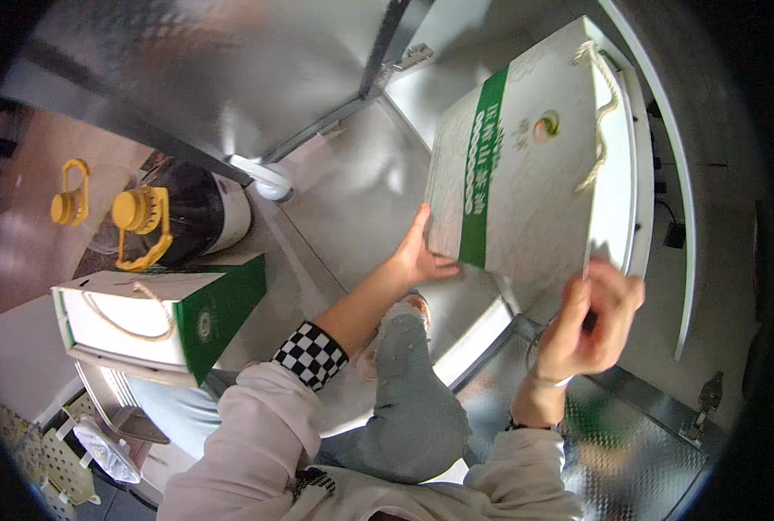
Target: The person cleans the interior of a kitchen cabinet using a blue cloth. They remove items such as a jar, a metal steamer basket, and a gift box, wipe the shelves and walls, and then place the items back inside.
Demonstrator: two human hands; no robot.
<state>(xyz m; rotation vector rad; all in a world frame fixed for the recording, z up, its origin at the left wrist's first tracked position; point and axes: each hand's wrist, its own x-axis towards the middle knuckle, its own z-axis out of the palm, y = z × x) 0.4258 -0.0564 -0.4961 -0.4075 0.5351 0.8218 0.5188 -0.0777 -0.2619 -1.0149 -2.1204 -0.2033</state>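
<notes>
A pale carton with a green band and a rope handle (530, 150) is held up in front of me, tilted. My left hand (426, 257) supports its lower left corner, with the fingers spread. My right hand (592, 319) pinches the near right edge between thumb and fingers. At the left stands a second white and green box with a rope handle (221, 319). Behind it is a large dark bottle (198, 208) with a yellow cap and carrying handle.
An opened metal cabinet door (178, 78) spans the upper left. Another textured metal door panel (628, 443) lies at the lower right. A white roll-shaped object (273, 181) sits by the frame. Perforated plastic baskets (68, 459) and a clear plastic bag (107, 449) are at the lower left.
</notes>
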